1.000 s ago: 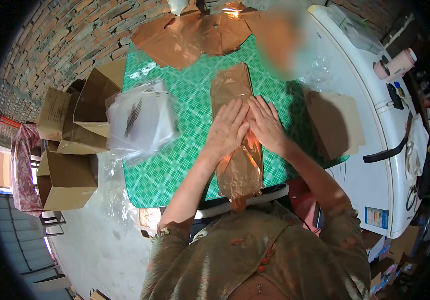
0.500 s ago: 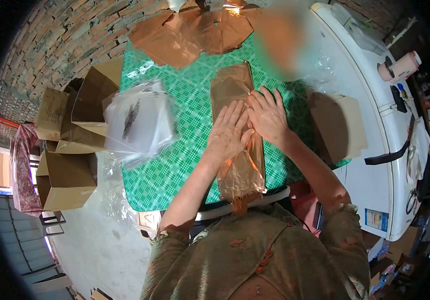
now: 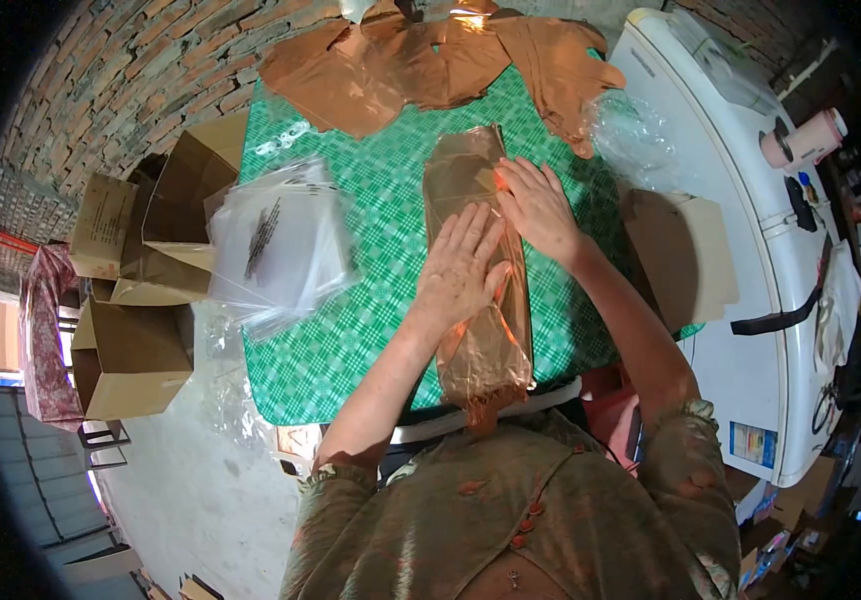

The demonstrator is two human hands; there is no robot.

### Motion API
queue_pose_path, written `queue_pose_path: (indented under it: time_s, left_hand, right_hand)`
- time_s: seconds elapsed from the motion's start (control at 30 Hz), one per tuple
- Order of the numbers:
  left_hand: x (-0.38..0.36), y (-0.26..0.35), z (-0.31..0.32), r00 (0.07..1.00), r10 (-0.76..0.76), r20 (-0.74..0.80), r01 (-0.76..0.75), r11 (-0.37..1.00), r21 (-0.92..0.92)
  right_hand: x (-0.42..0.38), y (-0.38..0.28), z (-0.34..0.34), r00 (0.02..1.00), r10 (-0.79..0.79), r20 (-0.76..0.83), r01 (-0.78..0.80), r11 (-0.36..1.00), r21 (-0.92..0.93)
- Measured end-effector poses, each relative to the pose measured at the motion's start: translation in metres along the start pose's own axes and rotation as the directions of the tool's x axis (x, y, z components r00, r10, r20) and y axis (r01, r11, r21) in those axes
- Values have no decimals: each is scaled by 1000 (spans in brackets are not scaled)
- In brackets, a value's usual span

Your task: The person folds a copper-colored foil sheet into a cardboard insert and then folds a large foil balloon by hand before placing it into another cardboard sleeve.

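Observation:
A long, folded piece of shiny copper-coloured film (image 3: 463,165) lies lengthwise on the green checked tablecloth (image 3: 381,250), its crumpled end at the table's near edge. My left hand (image 3: 459,265) rests flat on its middle, fingers stretched out. Higher up, my right hand (image 3: 541,212) lies over the film's right edge, with its fingers extended and its palm partly beyond the film. Neither hand grips anything that shows. To the left is a stack of clear plastic bags (image 3: 286,240) with dark print.
More copper film (image 3: 371,80) is heaped along the table's far side. Clear crumpled plastic (image 3: 634,135) and brown cardboard sheets (image 3: 681,250) lie at the right, beside a white appliance (image 3: 751,290). Open cardboard boxes (image 3: 136,360) stand left of the table.
My right hand has moved slightly up along the film's right edge, away from my left hand, which has barely moved. A blurred patch at the upper right now shows as copper film.

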State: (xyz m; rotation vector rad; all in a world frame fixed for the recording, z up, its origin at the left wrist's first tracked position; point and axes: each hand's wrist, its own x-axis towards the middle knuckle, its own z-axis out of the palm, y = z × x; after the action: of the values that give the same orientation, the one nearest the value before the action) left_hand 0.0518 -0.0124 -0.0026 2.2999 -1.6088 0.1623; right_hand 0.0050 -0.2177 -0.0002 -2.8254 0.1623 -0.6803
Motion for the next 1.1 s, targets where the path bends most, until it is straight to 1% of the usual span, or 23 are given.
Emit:
queue_pose_path:
  time_s: [0.1,0.2,0.3,0.4,0.5,0.6,0.73,0.8,0.83,0.9,1.0,1.1]
  left_hand:
    - [1,1,-3,1000,-8,-7,8,1000,-22]
    - [0,1,-1,1000,-4,-13,4,1000,-16]
    - [0,-1,2,1000,-2,-10,2,1000,-5]
    - [0,-1,2,1000,-3,-2,3,1000,10]
    - [0,0,2,1000,-5,3,5,1000,8]
    - [0,-1,2,1000,-9,-2,9,1000,-12]
    - [-1,1,-1,1000,-16,20,15,1000,11]
    - [-1,1,-3,1000,-3,-26,2,999,-37]
    - [-1,1,-4,999,3,-49,-6,998,-60]
    - [-1,0,-3,999,2,-37,-3,999,-53]
    - [0,1,-2,1000,-2,-28,1,999,-45]
    - [-1,1,-2,1000,-3,-25,3,1000,-18]
  right_hand:
    - [15,-2,-12,975,49,215,-51,999,4]
    - [28,11,3,996,-45,80,44,999,22]
    - [40,20,8,998,33,57,-34,999,28]
    - [39,21,11,988,119,95,-113,992,-63]
    - [31,21,16,972,98,214,-56,979,-194]
    - [30,19,16,977,84,197,-50,983,-174]
    - [32,21,15,984,41,173,4,967,-253]
    - [32,23,15,990,3,142,38,959,-282]
    - [33,22,16,992,-9,127,42,964,-262]
    - [33,18,15,995,-31,98,52,974,-222]
    - [33,10,12,977,-43,211,83,979,-184]
    - [32,9,16,972,-54,229,81,990,-112]
